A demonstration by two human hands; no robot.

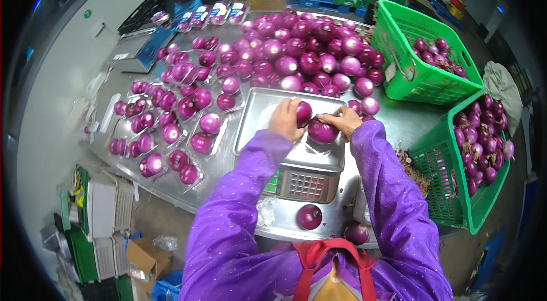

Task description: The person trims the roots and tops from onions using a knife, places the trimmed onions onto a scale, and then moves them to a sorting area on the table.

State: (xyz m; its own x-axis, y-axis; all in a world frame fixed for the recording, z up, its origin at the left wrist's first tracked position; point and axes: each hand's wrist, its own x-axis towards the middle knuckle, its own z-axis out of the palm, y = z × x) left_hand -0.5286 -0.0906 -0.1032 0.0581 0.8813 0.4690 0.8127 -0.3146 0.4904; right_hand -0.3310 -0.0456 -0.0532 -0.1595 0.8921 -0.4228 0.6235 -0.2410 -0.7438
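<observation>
My left hand [286, 120] is closed around a red onion [303, 113] above the pan of a weighing scale [263, 108]. Beside it, my right hand [343, 122] grips a larger red onion [322, 130] by its upper right side. A shiny clear patch under the onions looks like a plastic tray, mostly hidden. The scale's keypad [306, 185] faces me. Between the scale and my body lie two loose red onions, one [309, 216] in the middle and another [356, 234] near the table edge.
A big heap of red onions [296, 47] covers the table's far side. On the left stand several clear trays [212, 137] holding onions. Wrapped packs [219, 12] sit at the back. Two green crates, one [427, 93] farther and one [468, 210] nearer, hold onions on the right.
</observation>
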